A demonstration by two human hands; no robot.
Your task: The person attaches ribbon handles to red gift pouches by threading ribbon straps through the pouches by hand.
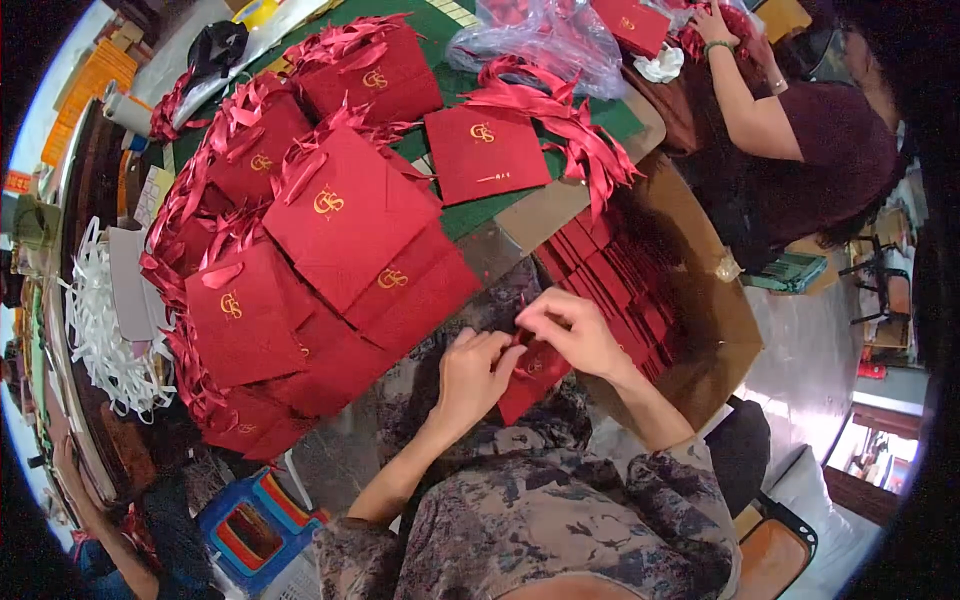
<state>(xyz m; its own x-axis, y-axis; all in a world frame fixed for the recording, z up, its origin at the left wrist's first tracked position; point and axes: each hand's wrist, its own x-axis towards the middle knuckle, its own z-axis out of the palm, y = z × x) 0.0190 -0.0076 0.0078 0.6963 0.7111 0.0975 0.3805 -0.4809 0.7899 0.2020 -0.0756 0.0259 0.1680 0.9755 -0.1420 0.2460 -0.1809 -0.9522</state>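
Observation:
Over my lap, a red paper gift bag (540, 368) with a gold emblem sits between my hands. My left hand (474, 372) is closed at the bag's upper left edge, thumb and fingers pinching it. My right hand (578, 335) is closed in a pinch just above the bag's top; what its fingertips hold is too small to make out. To the left, red gift bags (350, 235) with pink-red ribbon handles lie in a large heap. At the far side of the table, another red bag (485, 150) lies flat beside a bunch of ribbons (590, 150).
A cardboard box (735, 335) of stacked flat red bags stands at my right. White ribbons (110, 330) hang at the left. Across the green table (480, 215), a co-worker's arm (745, 110) reaches among plastic-wrapped red items (540, 45). A blue stool (250, 530) stands lower left.

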